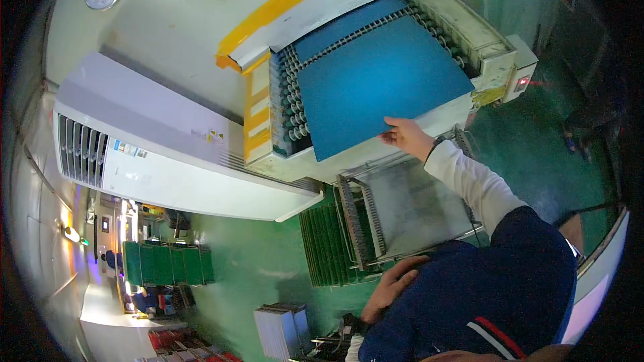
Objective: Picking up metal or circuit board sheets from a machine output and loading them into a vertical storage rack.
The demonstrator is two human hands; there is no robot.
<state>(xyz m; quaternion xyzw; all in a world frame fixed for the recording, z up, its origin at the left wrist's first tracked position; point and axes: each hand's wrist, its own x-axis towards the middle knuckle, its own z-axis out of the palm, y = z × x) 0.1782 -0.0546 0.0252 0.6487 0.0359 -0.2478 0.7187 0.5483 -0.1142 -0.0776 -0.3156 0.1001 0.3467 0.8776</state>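
Note:
A large flat blue panel [386, 87] lies on the roller conveyor, its near edge overhanging the machine's front. My right hand [406, 137] grips that near edge toward its right end, thumb on top and other fingers at or under the rim. Bent in close to my body, my left hand [392, 288] rests against my dark blue shirt [469, 288], its fingers stretched out and holding nothing. Behind the first panel a second blue panel [335, 33] sits further back on the rollers, partly under the machine's cover.
Rows of rollers [295, 104] flank the panel inside the conveyor frame [463, 17]. Below stands a rack with a grey top [412, 201], beside green slatted racks [325, 245]. A white air conditioner [181, 154] is at left. A control box [522, 70] with a red light sits right.

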